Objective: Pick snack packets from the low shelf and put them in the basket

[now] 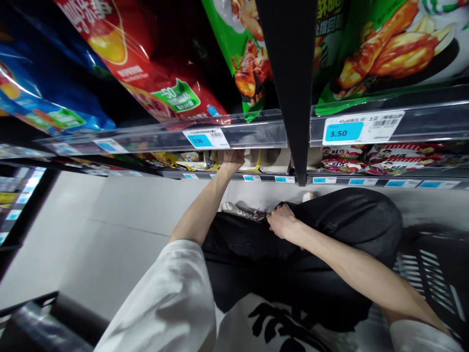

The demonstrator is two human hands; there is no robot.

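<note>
I crouch in front of a shop shelf of snack bags. My left hand (232,158) reaches into the low shelf under a clear price rail (227,136); its fingers are hidden among pale packets (252,160) there. My right hand (281,220) rests on my knee in black trousers (340,220), fingers curled in a loose fist, with nothing visible in it. A red snack bag (154,63) and a green snack bag (245,49) hang on the shelf above.
A black upright post (293,88) divides the shelves. Price tags reading 3.50 (361,128) sit on the rails. More red-and-white packets (384,159) fill the low shelf on the right. A black basket (436,278) stands at right, grey floor (110,230) at left.
</note>
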